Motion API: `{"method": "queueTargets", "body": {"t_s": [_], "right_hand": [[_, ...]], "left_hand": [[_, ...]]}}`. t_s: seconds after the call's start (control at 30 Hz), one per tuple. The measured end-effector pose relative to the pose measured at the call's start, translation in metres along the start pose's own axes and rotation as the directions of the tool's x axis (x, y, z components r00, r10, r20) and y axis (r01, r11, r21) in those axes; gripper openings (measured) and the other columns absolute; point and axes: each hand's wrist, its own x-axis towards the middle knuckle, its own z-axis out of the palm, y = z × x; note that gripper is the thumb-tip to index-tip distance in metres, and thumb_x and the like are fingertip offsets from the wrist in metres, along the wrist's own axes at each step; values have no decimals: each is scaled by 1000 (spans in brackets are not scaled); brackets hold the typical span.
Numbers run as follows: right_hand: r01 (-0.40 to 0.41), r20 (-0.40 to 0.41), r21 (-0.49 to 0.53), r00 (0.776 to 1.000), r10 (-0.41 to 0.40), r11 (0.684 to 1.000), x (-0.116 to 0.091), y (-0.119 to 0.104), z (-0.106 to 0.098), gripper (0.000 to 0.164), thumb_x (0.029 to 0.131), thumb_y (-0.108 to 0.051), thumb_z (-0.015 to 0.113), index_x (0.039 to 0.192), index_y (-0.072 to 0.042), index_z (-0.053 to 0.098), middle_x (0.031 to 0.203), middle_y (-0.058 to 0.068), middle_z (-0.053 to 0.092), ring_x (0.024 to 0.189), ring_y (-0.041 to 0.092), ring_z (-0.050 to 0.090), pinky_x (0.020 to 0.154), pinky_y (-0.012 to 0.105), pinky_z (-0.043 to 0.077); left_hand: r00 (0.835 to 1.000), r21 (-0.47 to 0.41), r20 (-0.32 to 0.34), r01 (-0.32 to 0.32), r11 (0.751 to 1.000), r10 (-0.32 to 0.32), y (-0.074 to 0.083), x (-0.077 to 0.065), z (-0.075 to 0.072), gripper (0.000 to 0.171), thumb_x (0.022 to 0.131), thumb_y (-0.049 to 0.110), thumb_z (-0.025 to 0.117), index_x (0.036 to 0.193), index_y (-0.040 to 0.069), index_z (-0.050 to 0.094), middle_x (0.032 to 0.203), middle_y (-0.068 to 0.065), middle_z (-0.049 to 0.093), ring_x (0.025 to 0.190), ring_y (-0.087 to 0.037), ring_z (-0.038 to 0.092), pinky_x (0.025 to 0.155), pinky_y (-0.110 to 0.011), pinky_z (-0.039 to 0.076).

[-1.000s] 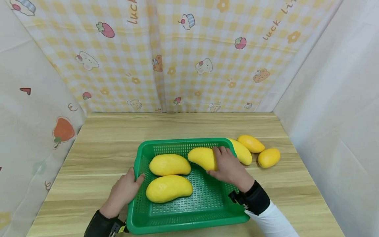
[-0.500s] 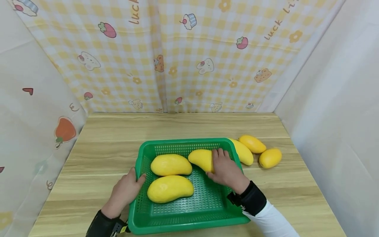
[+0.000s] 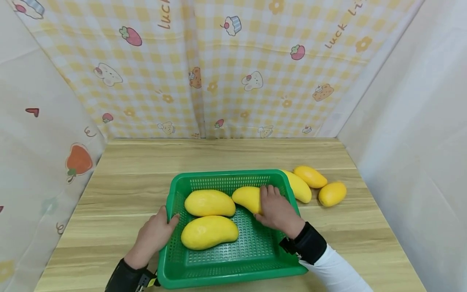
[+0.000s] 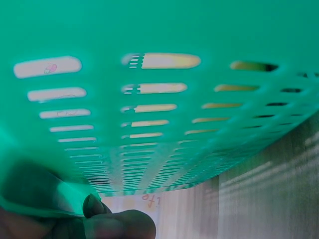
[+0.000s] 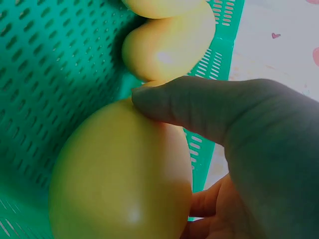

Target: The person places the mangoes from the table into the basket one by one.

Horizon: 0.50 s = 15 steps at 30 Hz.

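Note:
A green plastic basket (image 3: 219, 280) with slotted walls stands on the wooden table. My left hand (image 3: 156, 231) grips its left rim, thumb over the inside; the left wrist view shows the slotted wall (image 4: 109, 30) up close, with fingertips (image 4: 124, 224) at the rim. In the basket's back right part my right hand (image 3: 277, 211) holds a yellow mango (image 3: 246, 198), its thumb (image 5: 164, 102) on one side and fingers on the other in the right wrist view. Two more mangoes lie on the left in the basket, the back one (image 3: 209, 202) and the front one (image 3: 209, 232).
Outside the basket's right wall lie a large mango (image 3: 298, 187) and two smaller ones, one behind (image 3: 310, 177) and one further right (image 3: 332, 194). A checked curtain (image 3: 226, 81) closes off the back of the wooden table (image 3: 135, 170); white cloth hangs at both sides.
My right hand has brought its mango slightly lower and toward me within the basket. The left hand keeps its grip on the rim, and the other mangoes stay put.

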Motion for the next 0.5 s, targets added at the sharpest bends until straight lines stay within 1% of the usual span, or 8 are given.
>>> {"method": "queueTargets", "body": {"t_s": [0.13, 0.37, 0.5], "right_hand": [[6, 25, 4, 1000, -6, 1000, 0, -1, 2, 80, 78, -36, 78, 131, 11, 39, 116, 26, 47, 104, 36, 48, 78, 42, 50], [45, 40, -5, 998, -45, 999, 1, -2, 5, 81, 80, -35, 77, 132, 13, 38, 117, 29, 47, 106, 39, 47, 86, 44, 48], [49, 47, -5, 998, -49, 999, 2, -1, 6, 81, 80, -35, 78, 132, 12, 38, 118, 28, 47, 106, 38, 47, 85, 43, 48]], "left_hand": [[1000, 5, -2, -5, 1000, 5, 0, 0, 0, 39, 101, 24, 45, 122, -8, 40, 65, -7, 56, 47, -16, 58, 42, -31, 48], [1000, 14, -11, -9, 1000, 9, 0, -1, 0, 39, 100, 24, 45, 121, -9, 41, 66, -7, 55, 47, -16, 57, 43, -31, 48], [1000, 11, -12, -8, 1000, 8, 0, -1, 0, 38, 100, 24, 45, 120, -8, 42, 66, -7, 55, 47, -16, 57, 43, -31, 48]]}}
